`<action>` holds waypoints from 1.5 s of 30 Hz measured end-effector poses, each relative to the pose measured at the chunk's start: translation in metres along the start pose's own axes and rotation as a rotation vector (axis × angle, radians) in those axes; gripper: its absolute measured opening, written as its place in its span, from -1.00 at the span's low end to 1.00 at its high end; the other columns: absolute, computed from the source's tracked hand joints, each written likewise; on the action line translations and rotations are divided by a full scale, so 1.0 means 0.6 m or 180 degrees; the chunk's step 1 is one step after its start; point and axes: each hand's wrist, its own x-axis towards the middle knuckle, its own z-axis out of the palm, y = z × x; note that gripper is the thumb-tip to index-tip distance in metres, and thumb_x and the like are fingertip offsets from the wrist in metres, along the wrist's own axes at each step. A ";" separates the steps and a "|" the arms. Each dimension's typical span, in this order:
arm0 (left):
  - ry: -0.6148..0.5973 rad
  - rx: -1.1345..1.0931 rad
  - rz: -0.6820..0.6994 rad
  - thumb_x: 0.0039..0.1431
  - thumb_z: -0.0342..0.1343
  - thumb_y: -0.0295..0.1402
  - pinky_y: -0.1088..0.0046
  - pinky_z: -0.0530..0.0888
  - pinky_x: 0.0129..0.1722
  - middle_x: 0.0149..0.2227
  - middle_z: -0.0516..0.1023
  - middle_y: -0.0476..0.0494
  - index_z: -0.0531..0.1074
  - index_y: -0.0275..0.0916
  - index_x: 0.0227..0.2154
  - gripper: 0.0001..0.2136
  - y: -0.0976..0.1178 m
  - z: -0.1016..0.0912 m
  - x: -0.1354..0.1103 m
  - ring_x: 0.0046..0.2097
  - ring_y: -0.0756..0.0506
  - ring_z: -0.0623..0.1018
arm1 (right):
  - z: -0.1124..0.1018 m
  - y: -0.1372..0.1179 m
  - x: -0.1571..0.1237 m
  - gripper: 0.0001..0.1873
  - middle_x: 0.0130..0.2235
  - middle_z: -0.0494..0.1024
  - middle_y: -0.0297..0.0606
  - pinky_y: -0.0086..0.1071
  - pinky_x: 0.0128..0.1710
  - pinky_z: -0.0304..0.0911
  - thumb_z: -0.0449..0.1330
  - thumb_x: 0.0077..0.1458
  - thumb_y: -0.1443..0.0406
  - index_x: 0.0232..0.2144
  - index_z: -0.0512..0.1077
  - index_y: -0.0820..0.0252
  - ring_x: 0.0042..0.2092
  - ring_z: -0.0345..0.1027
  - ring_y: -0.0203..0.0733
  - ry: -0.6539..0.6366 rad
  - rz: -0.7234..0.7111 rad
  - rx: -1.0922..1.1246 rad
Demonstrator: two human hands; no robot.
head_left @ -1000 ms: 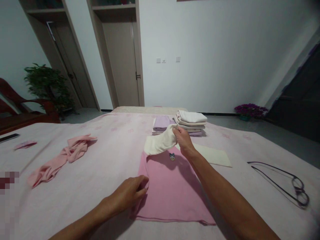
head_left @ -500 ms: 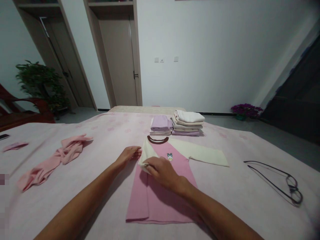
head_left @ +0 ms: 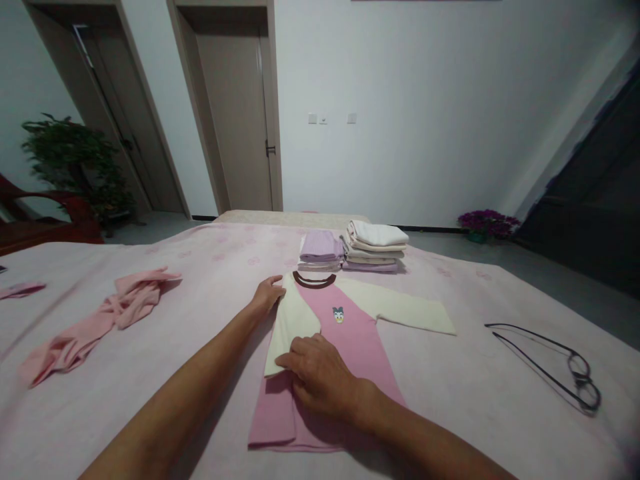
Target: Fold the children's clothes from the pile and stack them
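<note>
A pink shirt (head_left: 353, 337) with cream sleeves, a dark collar and a small cartoon badge lies flat on the pink bedsheet (head_left: 210, 320). Its left sleeve (head_left: 290, 323) is folded down along the body; the other sleeve (head_left: 405, 308) stretches out to the right. My left hand (head_left: 267, 295) rests with its fingers laid flat on the shirt's shoulder, next to the collar. My right hand (head_left: 320, 373) presses palm-down on the cuff end of the folded sleeve, fingers bent against the cloth.
Two stacks of folded clothes, lilac (head_left: 321, 249) and cream (head_left: 375, 245), sit just beyond the collar. A crumpled pink garment (head_left: 100, 319) lies at left, eyeglasses (head_left: 560, 363) at right. Doors, a plant (head_left: 75, 167) and flowers (head_left: 483, 223) stand beyond the bed.
My right hand brought the cream sleeve down from above the shirt and laid it along the body. My left hand moved from the shirt's lower edge up to the shoulder.
</note>
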 end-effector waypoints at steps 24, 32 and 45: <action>0.0450 0.2898 0.1182 0.33 -0.04 -0.32 0.12 0.16 0.31 0.28 0.32 -0.36 0.44 -0.25 0.12 -0.63 -0.013 0.016 -0.011 0.30 -0.31 0.30 | 0.017 -0.005 -0.014 -0.85 -0.29 0.44 -0.26 -0.26 -0.23 0.05 0.12 0.22 0.31 -0.19 0.47 0.11 -0.26 0.25 -0.16 0.0003 -0.0353 -0.0135; -0.0283 0.3685 0.1425 0.43 -0.22 -0.08 0.06 0.09 0.33 0.41 0.11 -0.47 0.14 -0.41 0.34 -0.40 -0.041 0.052 -0.023 0.42 -0.37 0.12 | -0.004 -0.026 -0.015 -0.85 -0.26 0.45 -0.25 -0.25 -0.21 0.07 0.10 0.27 0.21 -0.22 0.43 0.12 -0.24 0.25 -0.15 -0.0165 -0.0375 -0.0278; -0.0229 0.3678 0.1398 0.41 -0.23 -0.03 -0.18 0.05 0.31 0.45 0.04 -0.32 0.13 -0.18 0.38 -0.42 -0.040 0.048 -0.005 0.42 -0.40 0.09 | 0.022 -0.030 -0.017 -0.75 -0.28 0.51 -0.31 -0.31 -0.28 0.09 0.11 0.29 0.16 -0.06 0.46 0.07 -0.29 0.31 -0.20 -0.0348 -0.0634 0.0044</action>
